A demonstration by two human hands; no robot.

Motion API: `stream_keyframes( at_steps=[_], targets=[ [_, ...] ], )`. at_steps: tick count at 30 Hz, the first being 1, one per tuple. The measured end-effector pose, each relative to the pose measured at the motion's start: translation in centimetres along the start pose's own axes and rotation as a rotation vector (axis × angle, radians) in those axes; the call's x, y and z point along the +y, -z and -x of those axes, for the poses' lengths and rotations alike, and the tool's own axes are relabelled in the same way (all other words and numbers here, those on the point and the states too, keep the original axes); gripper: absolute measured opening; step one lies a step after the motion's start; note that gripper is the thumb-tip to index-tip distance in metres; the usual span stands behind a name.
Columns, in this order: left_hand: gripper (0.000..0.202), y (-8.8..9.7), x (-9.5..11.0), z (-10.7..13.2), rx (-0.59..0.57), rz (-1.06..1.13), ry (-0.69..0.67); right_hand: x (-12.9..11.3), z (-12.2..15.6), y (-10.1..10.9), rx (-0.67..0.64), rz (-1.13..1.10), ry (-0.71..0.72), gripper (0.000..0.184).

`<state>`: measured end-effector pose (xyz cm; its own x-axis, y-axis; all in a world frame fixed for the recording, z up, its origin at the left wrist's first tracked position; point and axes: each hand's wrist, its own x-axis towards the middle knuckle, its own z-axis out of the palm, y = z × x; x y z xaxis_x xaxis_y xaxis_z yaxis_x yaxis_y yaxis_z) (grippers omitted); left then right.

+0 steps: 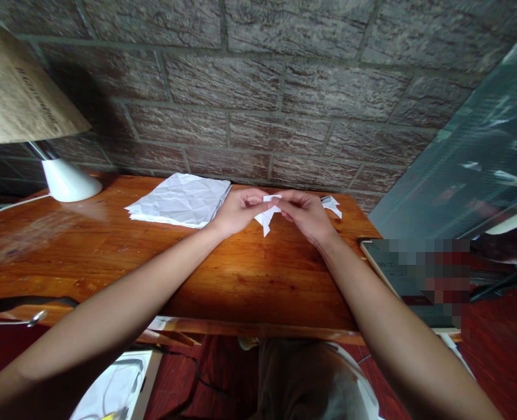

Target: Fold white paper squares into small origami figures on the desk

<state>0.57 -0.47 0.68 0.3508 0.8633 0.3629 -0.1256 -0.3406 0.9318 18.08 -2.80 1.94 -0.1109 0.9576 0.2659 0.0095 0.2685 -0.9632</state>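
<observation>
Between my hands, just above the wooden table, is a small piece of folded white paper (265, 220) with a pointed end hanging down. My left hand (243, 211) pinches its upper left side between thumb and fingers. On the other side my right hand (303, 213) grips the paper's upper right, thumb tip close to the left thumb. Part of the paper is hidden behind the fingers. Just right of my right hand lies another small folded white paper (332, 205). A stack of creased white paper sheets (180, 199) rests beside my left hand.
A lamp with a white base (71, 182) and fabric shade stands on the wooden table (241, 280) at left. A tablet-like device (394, 265) sits at the table's right end. Behind rises a brick wall (241, 81). A white box (147, 379) is below the front edge.
</observation>
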Motion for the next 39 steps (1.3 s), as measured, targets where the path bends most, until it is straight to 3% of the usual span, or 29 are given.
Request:
stream_keyframes(
  at_steps=[8, 16, 22, 27, 30, 39],
  targets=[
    [0.042, 0.2, -0.1, -0.3, 0.136, 0.009, 0.003, 0.5, -0.4, 0.5, 0.041, -0.038, -0.009, 0.041],
    [0.096, 0.3, 0.0, -0.7, 0.363, 0.284, 0.124, 0.5, -0.3, 0.3, 0.055, -0.118, -0.043, 0.043],
    [0.068, 0.4, 0.0, -0.8, 0.349, 0.342, 0.170, 1.0, 0.0, 0.2, -0.008, 0.079, 0.106, 0.050],
    [0.060, 0.5, -0.1, -0.8, 0.327, 0.308, 0.142, 1.3, 0.0, 0.3, 0.007, 0.281, 0.233, 0.048],
    [0.059, 0.5, -0.1, -0.8, 0.342, 0.298, 0.132, 1.3, 0.0, 0.3, 0.004, 0.301, 0.234, 0.039],
    [0.047, 0.2, -0.1, -0.6, 0.293, 0.387, 0.142, 1.0, 0.2, 0.1, 0.012, 0.270, 0.220, 0.039]
  ],
)
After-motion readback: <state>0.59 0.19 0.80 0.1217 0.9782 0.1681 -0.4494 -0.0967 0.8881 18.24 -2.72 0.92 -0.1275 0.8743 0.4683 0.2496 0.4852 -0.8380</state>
